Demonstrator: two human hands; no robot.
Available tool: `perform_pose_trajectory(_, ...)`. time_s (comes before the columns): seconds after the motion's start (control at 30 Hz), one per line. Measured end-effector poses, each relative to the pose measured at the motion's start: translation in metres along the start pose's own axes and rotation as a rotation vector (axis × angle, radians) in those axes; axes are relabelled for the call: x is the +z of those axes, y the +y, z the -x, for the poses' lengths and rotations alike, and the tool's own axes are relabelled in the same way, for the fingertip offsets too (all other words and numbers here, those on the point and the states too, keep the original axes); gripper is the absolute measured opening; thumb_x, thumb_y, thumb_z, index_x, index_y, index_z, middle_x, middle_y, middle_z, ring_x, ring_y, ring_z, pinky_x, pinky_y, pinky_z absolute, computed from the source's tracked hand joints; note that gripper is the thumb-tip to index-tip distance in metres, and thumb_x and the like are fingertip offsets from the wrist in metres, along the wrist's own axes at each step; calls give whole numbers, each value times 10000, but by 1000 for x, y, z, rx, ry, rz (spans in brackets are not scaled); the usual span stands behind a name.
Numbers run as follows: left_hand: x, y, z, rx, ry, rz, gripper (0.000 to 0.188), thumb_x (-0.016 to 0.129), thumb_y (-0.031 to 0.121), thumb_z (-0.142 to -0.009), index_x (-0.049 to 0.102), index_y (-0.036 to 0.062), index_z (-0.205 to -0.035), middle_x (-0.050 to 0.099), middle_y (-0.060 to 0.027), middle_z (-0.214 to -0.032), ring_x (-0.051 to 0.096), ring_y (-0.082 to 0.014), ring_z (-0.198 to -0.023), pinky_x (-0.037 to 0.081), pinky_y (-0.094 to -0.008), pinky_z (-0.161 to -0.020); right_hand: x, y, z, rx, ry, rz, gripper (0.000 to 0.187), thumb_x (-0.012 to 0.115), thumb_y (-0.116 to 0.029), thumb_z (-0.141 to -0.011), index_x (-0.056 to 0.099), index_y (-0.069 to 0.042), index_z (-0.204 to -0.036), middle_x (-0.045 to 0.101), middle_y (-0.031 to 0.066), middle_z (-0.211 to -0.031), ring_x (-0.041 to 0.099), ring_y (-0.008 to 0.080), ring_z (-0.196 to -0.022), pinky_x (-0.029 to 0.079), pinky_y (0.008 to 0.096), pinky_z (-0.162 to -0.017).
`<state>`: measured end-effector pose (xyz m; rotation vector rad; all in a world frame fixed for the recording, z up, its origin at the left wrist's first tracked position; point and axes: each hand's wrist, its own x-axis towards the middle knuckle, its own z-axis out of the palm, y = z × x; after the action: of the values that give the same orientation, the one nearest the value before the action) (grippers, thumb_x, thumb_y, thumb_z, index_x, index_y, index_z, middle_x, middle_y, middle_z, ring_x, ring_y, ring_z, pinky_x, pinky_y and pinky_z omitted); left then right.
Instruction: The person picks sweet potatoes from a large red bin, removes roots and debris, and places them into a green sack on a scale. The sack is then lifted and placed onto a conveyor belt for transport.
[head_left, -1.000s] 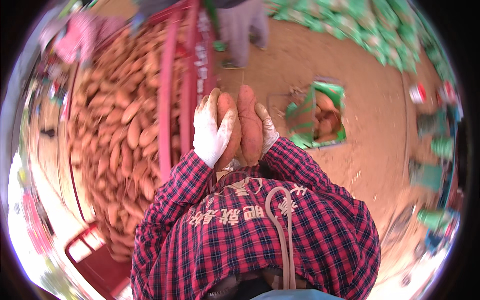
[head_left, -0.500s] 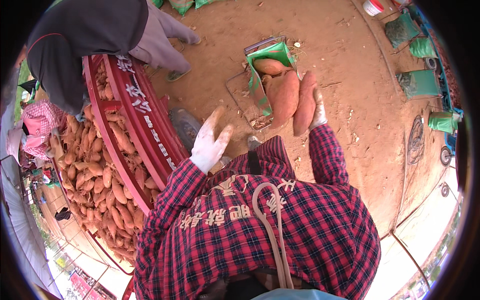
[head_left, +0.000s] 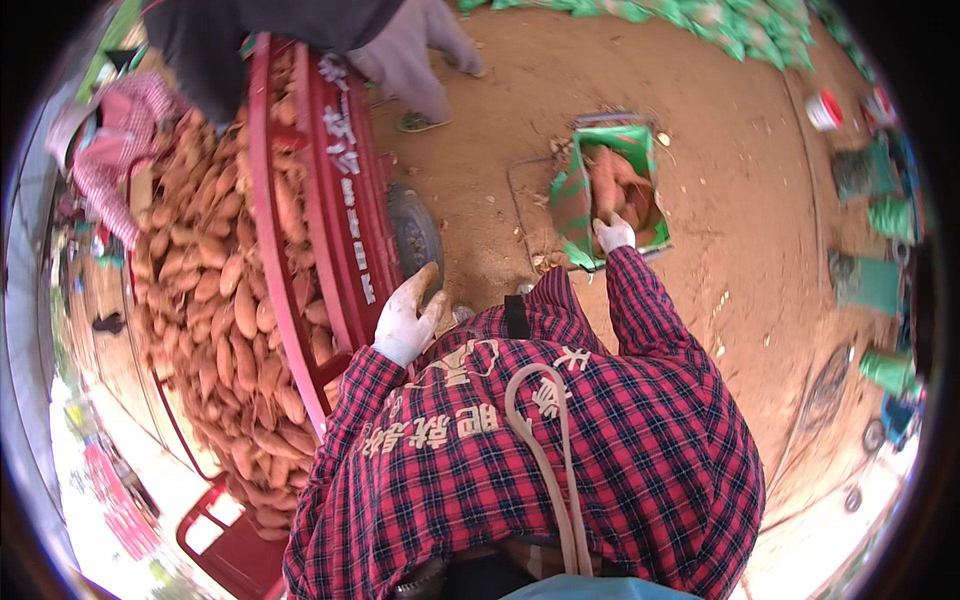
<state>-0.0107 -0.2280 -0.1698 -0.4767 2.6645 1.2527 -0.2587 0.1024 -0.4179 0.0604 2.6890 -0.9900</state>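
Observation:
My right hand [head_left: 615,234], in a white glove with soiled fingers, reaches over the near edge of a green bag [head_left: 572,203]. Its fingers close on the near end of a long reddish sweet potato [head_left: 604,185] inside the bag. More sweet potatoes lie beside it, partly hidden by the bag's walls. My left hand [head_left: 405,322], gloved the same way, is held beside the red cart [head_left: 350,215], fingers apart and nothing in them. A large heap of sweet potatoes [head_left: 225,330] fills the cart bed on the left.
A metal frame [head_left: 520,205] stands around the bag on the dirt ground. The cart's wheel [head_left: 415,240] is near my left hand. One person in dark clothes [head_left: 400,60] leans over the cart; another in a checked shirt [head_left: 125,150] is beyond it. Filled green bags [head_left: 740,30] lie at the back.
The sweet potatoes held over the bag by my right hand have gone down into it. My view has shifted, with bag and cart now farther right. My left hand is still apart from things.

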Motion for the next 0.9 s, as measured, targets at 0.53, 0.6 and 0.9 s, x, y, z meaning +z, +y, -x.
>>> perform_pose_trajectory(0.53, -41, 44, 73, -148, 382, -201, 387, 607, 196, -924, 590, -21, -1244, 674, -242, -1087, 643, -405, -1035, 523, -446, -889, 1, -58, -116, -82, -219, 670, 459, 554, -421, -911, 662, -85, -1206, 687, 184, -1048, 666, 340, -989, 519, 428, -881)
perform_pose_trajectory(0.6, -44, 52, 73, -92, 368, -130, 329, 598, 179, -921, 601, -6, -1193, 669, -247, -1031, 639, -423, -997, 520, -463, -849, -6, -58, -118, -82, -214, 682, 447, 548, -418, -921, 665, -81, -1192, 687, 176, -1024, 667, 334, -968, 521, 426, -861)
perform_pose_trajectory(0.9, -65, 70, 54, 95, 455, -221, 394, 624, 167, -910, 604, 6, -1269, 667, -210, -1145, 622, -369, -1082, 502, -459, -951, -22, -66, -113, -61, -222, 769, 409, 523, -403, -965, 677, -62, -1131, 688, 141, -917, 671, 310, -875, 532, 420, -774)
